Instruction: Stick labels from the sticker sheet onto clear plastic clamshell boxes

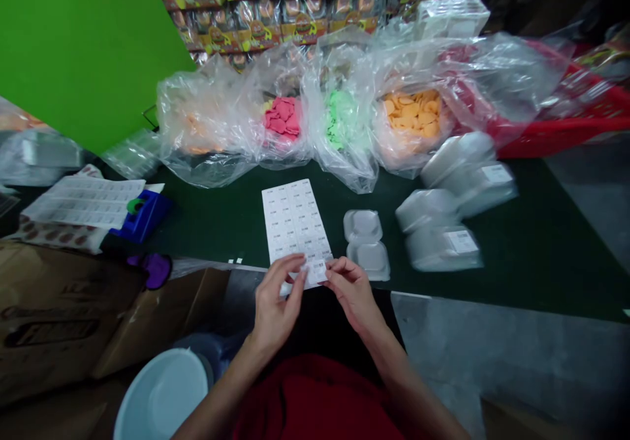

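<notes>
A white sheet of small printed labels [294,222] lies on the dark green table [216,220], its near edge at the table's front. My left hand [276,308] pinches that near edge of the sheet. My right hand [350,287] is closed in a pinch on a single label [316,270] at the sheet's near right corner. An open white clamshell container [367,243] lies just right of the sheet, empty.
Clear bags of orange [412,113], green [339,117] and pink pieces [282,115] line the back. Closed white containers [443,230] are piled at right. More label sheets [83,202] and a blue dispenser [144,215] sit at left; cardboard boxes [59,315] and a white bucket [162,394] stand below.
</notes>
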Available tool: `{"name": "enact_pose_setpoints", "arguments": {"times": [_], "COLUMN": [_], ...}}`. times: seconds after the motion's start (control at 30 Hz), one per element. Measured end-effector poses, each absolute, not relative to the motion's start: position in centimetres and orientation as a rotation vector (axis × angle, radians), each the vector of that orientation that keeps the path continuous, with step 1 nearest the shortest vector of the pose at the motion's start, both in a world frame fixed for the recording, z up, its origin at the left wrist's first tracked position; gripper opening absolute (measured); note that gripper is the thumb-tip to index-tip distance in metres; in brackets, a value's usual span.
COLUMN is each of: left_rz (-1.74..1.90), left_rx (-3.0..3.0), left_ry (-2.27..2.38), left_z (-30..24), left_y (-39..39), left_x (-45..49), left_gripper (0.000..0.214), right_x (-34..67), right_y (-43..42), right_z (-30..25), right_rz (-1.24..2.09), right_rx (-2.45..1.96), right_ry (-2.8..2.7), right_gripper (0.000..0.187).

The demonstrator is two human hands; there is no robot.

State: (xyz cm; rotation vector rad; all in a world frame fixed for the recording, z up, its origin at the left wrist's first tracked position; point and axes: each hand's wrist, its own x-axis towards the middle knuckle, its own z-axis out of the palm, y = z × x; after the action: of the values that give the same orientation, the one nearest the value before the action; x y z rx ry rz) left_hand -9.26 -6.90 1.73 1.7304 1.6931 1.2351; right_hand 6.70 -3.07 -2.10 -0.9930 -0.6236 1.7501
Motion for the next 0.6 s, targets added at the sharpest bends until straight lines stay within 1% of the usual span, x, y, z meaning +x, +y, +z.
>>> {"name": "enact_pose_setpoints", "arguments": {"times": [0.07, 0.17, 0.3, 0.43, 0.6], "left_rz": [1.204, 1.08, 0.965, 0.895, 0.811], "left_rx": [1.467, 1.284, 1.314, 1.391, 1.389], "left_ry": [1.69, 1.547, 1.458, 1.426, 1.301], "left_z": [2.4, 3.2, 3.7, 3.9, 3.9], "left_y": [-6.0, -4.9, -4.0, -3.0, -1.3], "left_x": [-9.4, -9.4, -8.5, -6.8, -4.7], "left_gripper": [0.023, 0.024, 0.019, 0.014, 0.018], "right_x": [7.6, 8.7, 9.7, 11.0, 12.9], "right_y": [-3.2, -3.5, -4.1, -4.6, -4.8], "right_z": [-1.9, -1.3, -0.5, -0.4, -0.3], "right_rz": [1.691, 1.578, 1.481, 1.437, 1.359], "right_rx": [-0.984, -1.003, -1.052, -1.07, -1.082], "right_ry": [-0.726, -0.855, -0.898, -0.872, -0.846], "right_gripper": [0.027, 0.022, 0.02, 0.023, 0.022]}}
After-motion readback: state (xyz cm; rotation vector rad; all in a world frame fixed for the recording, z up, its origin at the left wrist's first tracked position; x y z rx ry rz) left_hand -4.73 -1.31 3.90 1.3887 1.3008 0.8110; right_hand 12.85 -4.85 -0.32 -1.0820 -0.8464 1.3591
